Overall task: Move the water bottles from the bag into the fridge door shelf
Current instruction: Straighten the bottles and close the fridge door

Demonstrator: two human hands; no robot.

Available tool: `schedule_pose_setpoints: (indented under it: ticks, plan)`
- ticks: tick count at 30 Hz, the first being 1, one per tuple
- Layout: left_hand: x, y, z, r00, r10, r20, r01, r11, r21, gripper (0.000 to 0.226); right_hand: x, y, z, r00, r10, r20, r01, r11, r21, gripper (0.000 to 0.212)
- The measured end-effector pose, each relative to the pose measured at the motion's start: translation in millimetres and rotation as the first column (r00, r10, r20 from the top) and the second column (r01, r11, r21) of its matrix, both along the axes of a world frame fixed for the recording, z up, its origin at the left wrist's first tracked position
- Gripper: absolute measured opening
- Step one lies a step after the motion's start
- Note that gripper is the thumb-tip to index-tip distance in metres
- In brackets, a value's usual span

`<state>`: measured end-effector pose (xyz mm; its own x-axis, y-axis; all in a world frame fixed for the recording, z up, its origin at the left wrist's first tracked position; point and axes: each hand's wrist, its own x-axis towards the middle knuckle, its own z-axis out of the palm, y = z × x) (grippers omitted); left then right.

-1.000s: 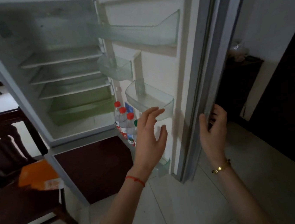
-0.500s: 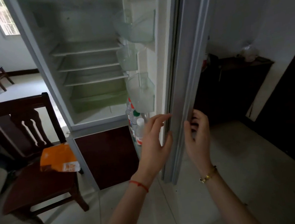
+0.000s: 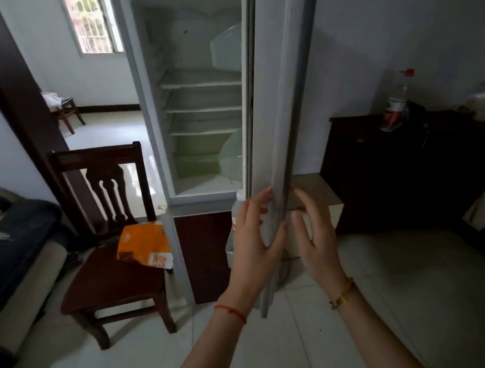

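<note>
The fridge door (image 3: 281,94) stands edge-on to me, half swung toward the open white fridge (image 3: 195,98). My left hand (image 3: 255,240) lies flat with spread fingers against the door's inner edge. My right hand (image 3: 316,236) is open at the door's outer side, fingers near the edge. One water bottle (image 3: 237,211) with a white cap and red label peeks out from the door's lower shelf behind my left hand; the other bottles are hidden by the door. An orange bag (image 3: 144,245) lies on the wooden chair (image 3: 112,274).
A dark sofa (image 3: 4,256) sits at the left. A dark cabinet (image 3: 415,170) at the right carries a red-capped bottle (image 3: 394,106) and a plastic bag. A stool stands in the far room. Pale tiled floor (image 3: 370,305) spreads below.
The fridge door has swung further toward shut, now seen edge-on and hiding most bottles. Both hands moved left with it, and my view shifted so the chair sits more central.
</note>
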<state>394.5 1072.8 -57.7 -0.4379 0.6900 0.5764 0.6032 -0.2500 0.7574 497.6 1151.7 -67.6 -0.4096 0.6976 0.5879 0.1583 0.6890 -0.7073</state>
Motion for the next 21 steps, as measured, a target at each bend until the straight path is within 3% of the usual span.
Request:
schedule_pose_setpoints:
  ticks: [13,21]
  plan:
    - [-128,-10,0,0.97,0.241,0.037,-0.242,0.97,0.025,0.056,-131,20,-2,0.968,0.211,0.137,-0.221,0.973,0.067,0.052]
    - [-221,8,0,0.93,0.367,-0.007,-0.367,0.93,0.032,0.052,-214,49,2,0.961,0.214,0.175,-0.24,0.96,0.144,0.053]
